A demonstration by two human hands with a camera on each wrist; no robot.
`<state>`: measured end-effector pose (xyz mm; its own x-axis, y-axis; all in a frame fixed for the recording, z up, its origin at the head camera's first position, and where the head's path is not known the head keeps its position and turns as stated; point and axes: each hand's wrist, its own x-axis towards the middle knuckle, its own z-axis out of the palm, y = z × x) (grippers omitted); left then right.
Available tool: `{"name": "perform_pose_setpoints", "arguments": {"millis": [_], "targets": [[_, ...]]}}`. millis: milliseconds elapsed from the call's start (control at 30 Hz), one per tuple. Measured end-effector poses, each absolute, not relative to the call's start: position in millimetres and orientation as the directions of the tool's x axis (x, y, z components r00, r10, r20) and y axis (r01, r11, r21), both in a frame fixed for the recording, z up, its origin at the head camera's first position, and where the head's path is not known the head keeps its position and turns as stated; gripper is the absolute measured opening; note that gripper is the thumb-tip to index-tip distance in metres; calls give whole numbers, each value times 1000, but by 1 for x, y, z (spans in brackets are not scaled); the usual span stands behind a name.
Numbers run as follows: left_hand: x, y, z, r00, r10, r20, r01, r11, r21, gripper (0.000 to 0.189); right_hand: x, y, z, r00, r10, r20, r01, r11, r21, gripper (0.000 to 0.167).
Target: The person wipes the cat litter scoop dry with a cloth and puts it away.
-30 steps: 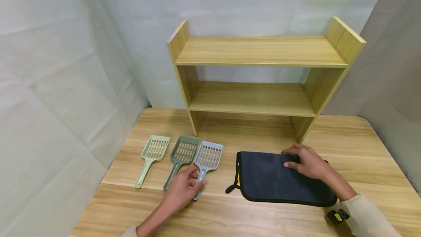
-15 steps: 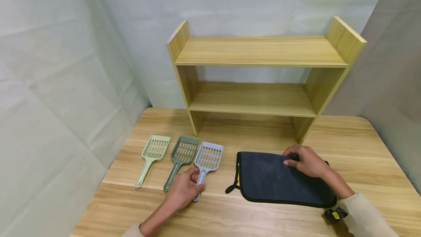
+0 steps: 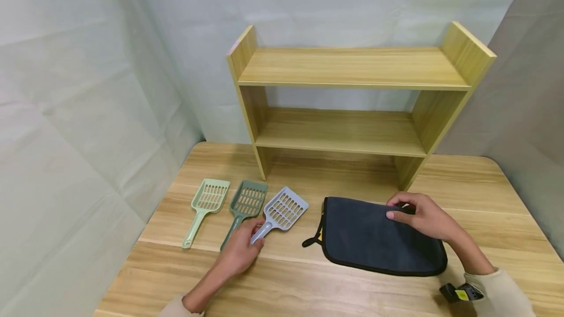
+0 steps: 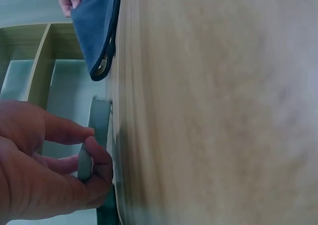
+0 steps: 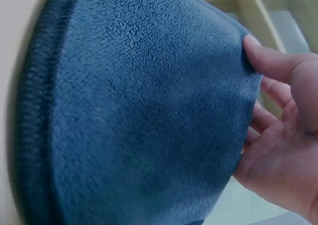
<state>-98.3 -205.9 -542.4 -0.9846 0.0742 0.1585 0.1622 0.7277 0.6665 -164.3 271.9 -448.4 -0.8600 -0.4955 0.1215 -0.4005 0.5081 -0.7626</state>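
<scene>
My left hand (image 3: 240, 247) pinches the handle of a blue-grey slotted litter scoop (image 3: 286, 209), whose head points away and to the right. Left of it lie a dark green litter scoop (image 3: 249, 199), its handle partly behind my hand, and a pale green one (image 3: 210, 197). On the right, my right hand (image 3: 425, 215) grips the far edge of a folded dark blue-grey cloth (image 3: 374, 234) with black trim and a hanging loop. In the right wrist view, thumb and fingers hold the fuzzy cloth (image 5: 149, 106) at its edge, which is raised.
A wooden shelf unit (image 3: 343, 148) with two visible boards stands at the back of the wooden table (image 3: 308, 287). Pale fabric (image 3: 79, 111) hangs at the left and behind. A black device with a yellow label (image 3: 460, 293) sits at my right wrist.
The blue-grey scoop has turned clockwise, its handle pulled left and its head swung right. My right hand has shifted slightly right, and the cloth's far edge has risen with it.
</scene>
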Motion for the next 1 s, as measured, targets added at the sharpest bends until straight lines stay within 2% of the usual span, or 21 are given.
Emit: {"name": "perform_pose_setpoints", "arguments": {"millis": [100,267,467,567,733,1000], "targets": [[-98,-207,-542,-972,98,213,216,727,652,43,-159,271,-444,-850,-503,157,-411,445,-796,14],[-91,-202,-513,-941,145,306,316,701,640,32,-150,268,-436,-840,-492,230,-434,354,-828,17],[-85,-189,-466,-969,72,235,210,740,639,26,-141,264,-426,-818,-453,353,-496,246,-833,25],[-87,-188,-456,-975,51,218,179,763,621,25,-137,261,-422,-795,-417,440,-545,172,-821,31],[-93,-188,-445,-958,64,279,220,789,574,24,-133,255,-415,-766,-347,542,-592,50,-805,37],[-102,-185,-435,-940,99,327,272,795,542,27,-132,245,-402,-766,-236,598,-590,-110,-800,33]]}}
